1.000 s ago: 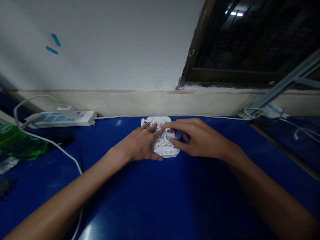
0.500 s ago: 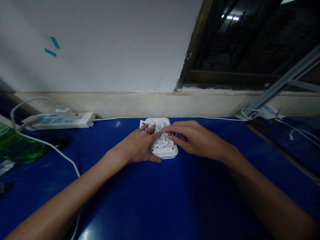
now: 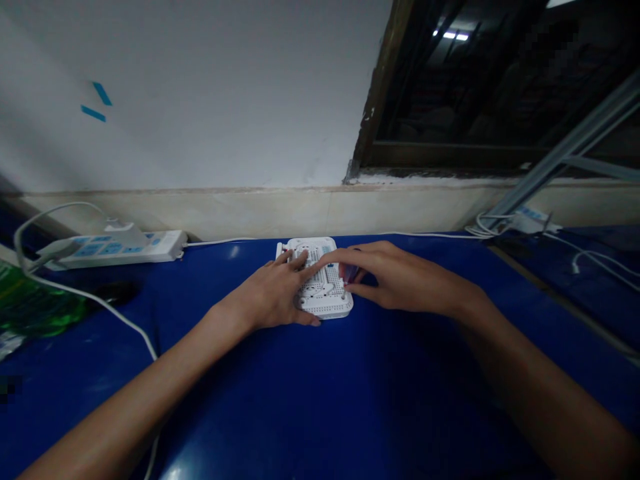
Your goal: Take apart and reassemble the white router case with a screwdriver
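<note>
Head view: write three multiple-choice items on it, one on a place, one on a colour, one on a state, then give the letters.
1. Where does the power strip lie?
A. far left, by the wall
B. under the right hand
C. on the windowsill

2. What colour is the table?
A. red
B. blue
C. white

3. How does the left hand stand to the breadboard?
A. lifted well above it
B. resting on it, fingers spread
C. far off at the table's edge

Answers: 1 A, it sits beside the wall at the left. 2 B, the bare top is deep blue. 3 B, its fingers lie on the white board, beside the right hand.
</note>
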The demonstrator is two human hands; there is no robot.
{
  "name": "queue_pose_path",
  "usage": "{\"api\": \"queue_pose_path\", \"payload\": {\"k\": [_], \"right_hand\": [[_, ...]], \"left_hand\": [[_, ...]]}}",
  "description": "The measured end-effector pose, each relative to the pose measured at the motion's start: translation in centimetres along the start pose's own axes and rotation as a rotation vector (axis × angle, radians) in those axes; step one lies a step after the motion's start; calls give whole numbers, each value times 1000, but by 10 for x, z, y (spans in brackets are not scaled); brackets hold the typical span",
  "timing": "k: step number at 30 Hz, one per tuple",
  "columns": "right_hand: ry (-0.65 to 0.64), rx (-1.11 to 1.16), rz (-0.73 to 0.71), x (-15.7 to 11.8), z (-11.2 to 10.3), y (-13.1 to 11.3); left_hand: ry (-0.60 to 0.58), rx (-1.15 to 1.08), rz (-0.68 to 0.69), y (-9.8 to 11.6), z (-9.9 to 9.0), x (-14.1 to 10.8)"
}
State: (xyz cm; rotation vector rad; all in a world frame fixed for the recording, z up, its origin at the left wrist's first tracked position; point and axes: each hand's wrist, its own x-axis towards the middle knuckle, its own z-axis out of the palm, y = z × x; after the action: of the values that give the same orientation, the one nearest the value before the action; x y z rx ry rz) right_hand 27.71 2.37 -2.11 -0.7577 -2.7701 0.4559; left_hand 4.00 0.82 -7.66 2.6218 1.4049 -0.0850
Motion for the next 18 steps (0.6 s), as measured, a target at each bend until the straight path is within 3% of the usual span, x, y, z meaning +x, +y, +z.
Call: {"api": "queue_pose_path", "payload": {"k": [10,13,15,18], "right_hand": [[150,16,-10,-8,-21,0],[186,20,-14,-9,-24,0],[205,35,-19,-10,-24,-1],[219,57,-43,-11,-25,-2]], "left_hand": [[49,-71,-19,3,1,-2],[201,-174,15,14,5,3],[336,-328,47,25,9,8],[447,-595,73,39,15,13]]}}
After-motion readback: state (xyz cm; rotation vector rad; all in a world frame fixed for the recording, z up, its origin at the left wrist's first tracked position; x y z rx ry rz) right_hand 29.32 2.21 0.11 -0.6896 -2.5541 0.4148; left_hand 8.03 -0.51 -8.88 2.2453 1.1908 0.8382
